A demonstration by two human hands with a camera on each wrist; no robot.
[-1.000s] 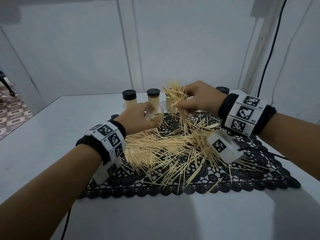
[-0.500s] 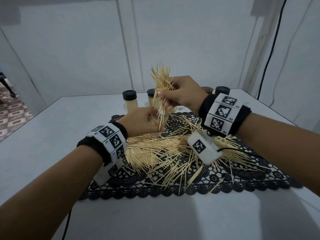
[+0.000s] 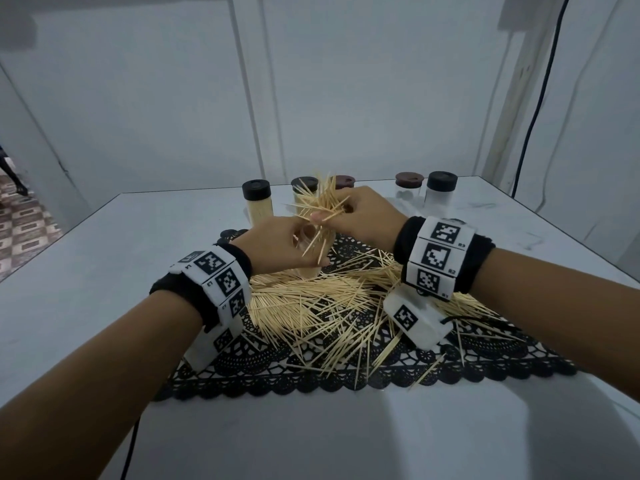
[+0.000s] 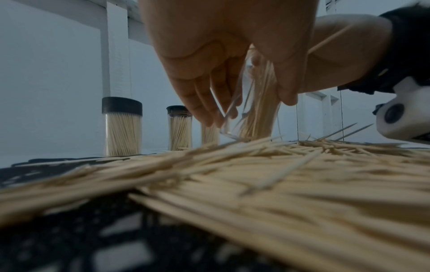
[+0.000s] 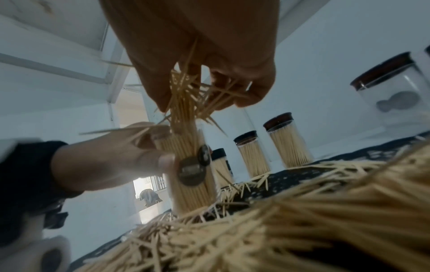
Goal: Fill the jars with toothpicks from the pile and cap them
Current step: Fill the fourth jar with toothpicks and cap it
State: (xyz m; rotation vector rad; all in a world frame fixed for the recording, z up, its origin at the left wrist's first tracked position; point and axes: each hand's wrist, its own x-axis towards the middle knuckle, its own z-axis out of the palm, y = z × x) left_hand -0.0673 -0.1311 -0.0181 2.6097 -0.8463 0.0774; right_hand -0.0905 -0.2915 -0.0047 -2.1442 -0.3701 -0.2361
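Observation:
A clear uncapped jar [image 3: 309,252] stands at the far edge of the toothpick pile [image 3: 311,306], and my left hand [image 3: 298,244] grips it round its side. The right wrist view shows this jar [image 5: 190,171] largely packed with upright toothpicks. My right hand [image 3: 329,213] pinches a loose, splayed bundle of toothpicks [image 3: 317,202] just above the jar mouth. The bundle's lower ends [image 5: 184,117] reach into the opening. In the left wrist view the jar [image 4: 253,114] leans slightly between my fingers [image 4: 209,103] and thumb.
The pile lies on a black lace mat [image 3: 450,358] on a white table. Behind it stand three filled, capped jars [image 3: 257,206] [image 3: 300,188] [image 3: 344,181]. Two capped jars without toothpicks [image 3: 408,188] [image 3: 440,194] stand at the back right. A wall is close behind.
My right hand lifted the bundle off the pile and carried it left, over the jar mouth, then lowered it. My left hand kept its hold on the jar.

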